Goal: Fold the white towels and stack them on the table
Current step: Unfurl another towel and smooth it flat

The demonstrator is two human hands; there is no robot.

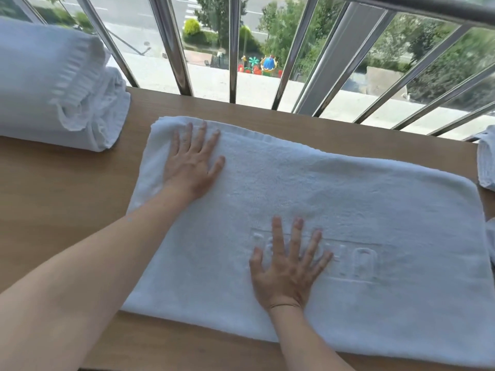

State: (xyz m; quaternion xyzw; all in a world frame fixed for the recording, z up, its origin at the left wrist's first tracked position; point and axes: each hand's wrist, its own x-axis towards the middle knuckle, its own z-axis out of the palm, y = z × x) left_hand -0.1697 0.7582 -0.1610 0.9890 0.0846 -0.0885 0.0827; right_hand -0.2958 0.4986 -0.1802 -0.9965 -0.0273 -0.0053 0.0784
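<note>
A white towel (361,199) lies flat and folded on the wooden table (53,210), filling the middle and right. Raised woven lettering shows near its front. My left hand (191,159) rests palm down on the towel's far left corner, fingers spread. On the towel's front middle, over the lettering, my right hand (288,266) lies palm down with fingers apart. Neither hand grips anything. A stack of folded white towels (53,84) stands at the table's far left.
More white towel cloth (486,162) shows at the table's right edge. A metal railing (233,49) with slanted bars runs along the table's far side, with a street and playground far below.
</note>
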